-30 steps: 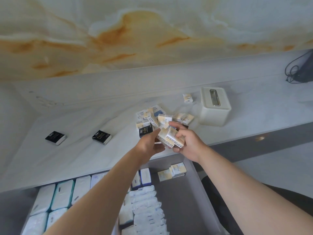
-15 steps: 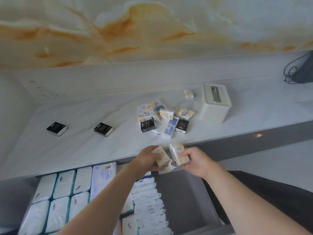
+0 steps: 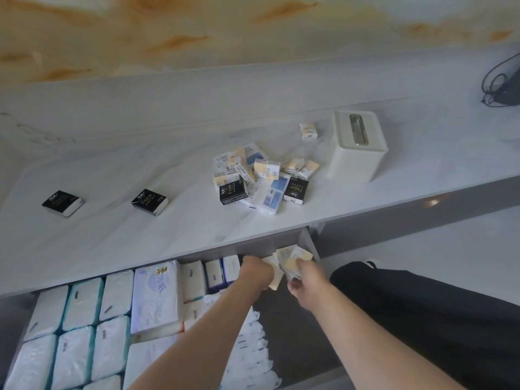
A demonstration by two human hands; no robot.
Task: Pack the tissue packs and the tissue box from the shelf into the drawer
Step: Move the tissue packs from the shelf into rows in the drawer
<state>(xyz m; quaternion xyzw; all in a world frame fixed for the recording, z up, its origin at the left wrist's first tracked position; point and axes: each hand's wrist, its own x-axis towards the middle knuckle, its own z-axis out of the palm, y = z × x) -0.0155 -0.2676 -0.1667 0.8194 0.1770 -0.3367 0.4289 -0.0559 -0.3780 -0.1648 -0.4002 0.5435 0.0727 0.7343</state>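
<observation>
Head view: the grey drawer (image 3: pixel 281 319) is pulled out right under the white marble shelf (image 3: pixel 135 237), so packs drop straight down w/o any carrying. Left hand (image 3: pixel 256 273) & right hand (image 3: pixel 305 281) are low at the drawer's far right corner, over its bare strip. Each grip is curled round small cream tissue packs (image 3: pixel 294 258), prob. to set them beside the rows already inside. Large white soft packs (image 3: pixel 78 319) fill the drawer's left side. Not yet packed, on the shelf:
- mixed pile of small packs (image 3: pixel 261 178)
- white plastic tissue box (image 3: pixel 357 153)
- stray cream pack (image 3: pixel 308 131)
- black pack (image 3: pixel 150 201)
- 2nd black pack (image 3: pixel 63 202), farther left
</observation>
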